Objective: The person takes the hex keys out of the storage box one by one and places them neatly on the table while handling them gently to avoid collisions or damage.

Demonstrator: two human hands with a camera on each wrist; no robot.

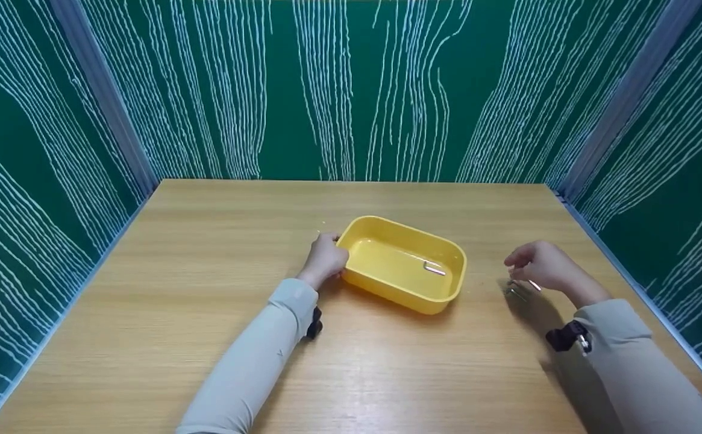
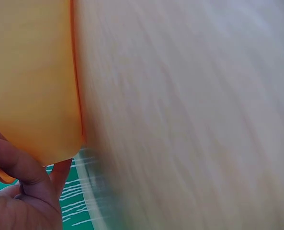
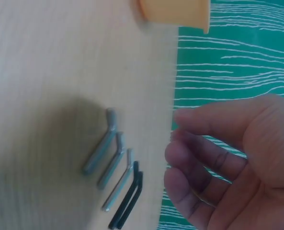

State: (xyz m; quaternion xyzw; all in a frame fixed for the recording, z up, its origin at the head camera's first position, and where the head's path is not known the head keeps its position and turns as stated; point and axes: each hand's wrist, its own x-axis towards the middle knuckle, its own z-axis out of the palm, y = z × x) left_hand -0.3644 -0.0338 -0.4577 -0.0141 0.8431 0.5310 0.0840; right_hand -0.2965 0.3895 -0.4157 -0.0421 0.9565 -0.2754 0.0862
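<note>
A yellow plastic box [image 1: 387, 289] sits on the table, with a silver L-shaped hex key [image 1: 434, 270] lying in its right end. My left hand [image 1: 325, 260] grips the box's left end by its rim; in the left wrist view, bent fingers [image 2: 22, 167] hold the end of the box [image 2: 34, 81]. To the right of the box, my right hand [image 1: 543, 265] hovers over a group of hex keys [image 1: 516, 290]. The right wrist view has three silver hex keys [image 3: 112, 170] and two black ones [image 3: 127, 199] side by side, with the loosely bent right hand [image 3: 223, 163] empty beside them.
The wooden table [image 1: 206, 253] reaches back to a green wall [image 1: 278, 108] with white wavy lines. Similar green panels stand along the left and right sides. Small specks lie on the table behind my left hand.
</note>
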